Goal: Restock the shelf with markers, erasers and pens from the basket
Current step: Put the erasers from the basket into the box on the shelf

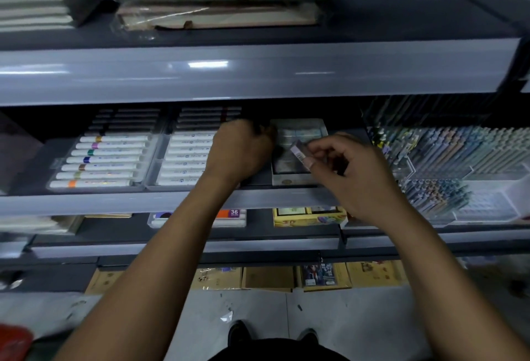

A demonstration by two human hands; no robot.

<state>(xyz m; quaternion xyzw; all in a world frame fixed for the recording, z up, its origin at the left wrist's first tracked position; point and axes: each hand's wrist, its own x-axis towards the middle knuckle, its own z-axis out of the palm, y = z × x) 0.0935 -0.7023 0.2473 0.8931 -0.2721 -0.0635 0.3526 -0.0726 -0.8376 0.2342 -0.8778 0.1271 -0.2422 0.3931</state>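
Head cam: right grip (348, 171) pinches small pale barcoded eraser (300, 151); left grip (241, 151) unclear.

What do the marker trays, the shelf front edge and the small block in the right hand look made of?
Marker trays: clear, glossy plastic by the look; the markers show through the walls.
Shelf edge: smooth grey, probably painted metal or plastic; it mirrors the ceiling lights.
Small block, pinched by the right hand: likely a wrapped eraser with a printed barcode; too blurred to confirm.

"36" — on a marker box (233, 217) label
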